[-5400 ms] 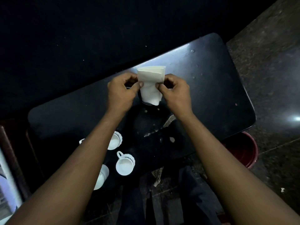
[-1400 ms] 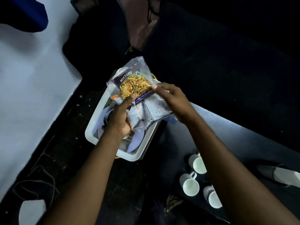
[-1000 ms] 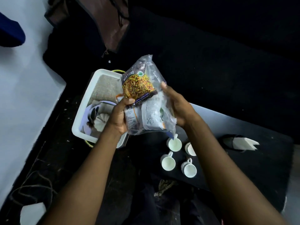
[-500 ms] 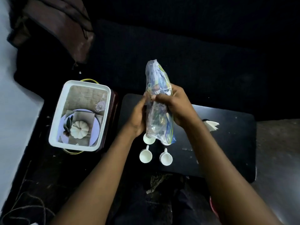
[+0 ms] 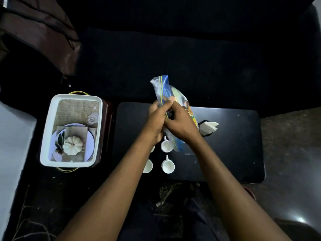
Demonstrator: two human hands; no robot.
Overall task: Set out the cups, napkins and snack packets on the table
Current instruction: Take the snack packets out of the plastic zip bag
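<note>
Both hands hold a bundle of clear snack packets (image 5: 162, 87) upright above the black table (image 5: 234, 145). My left hand (image 5: 155, 119) grips the bundle from the left, my right hand (image 5: 179, 122) from the right, fingers overlapping at its middle. Under the hands stand small white cups: one (image 5: 166, 146) just below the packets, two more (image 5: 168, 165) (image 5: 148, 166) nearer me, another partly hidden by my left wrist. Folded white napkins (image 5: 209, 126) stand in a dark holder to the right of the packets.
A white tray (image 5: 50, 129) with a printed plate-and-pumpkin picture sits on a brown stand left of the table. A dark bag (image 5: 40, 32) lies at the far left. A dark seat lies behind the table, stone floor (image 5: 291, 136) to the right.
The snack packets came out of the white tray and moved right, over the table above the cups. Both hands stayed on them; the bundle turned edge-on and now tilts right.
</note>
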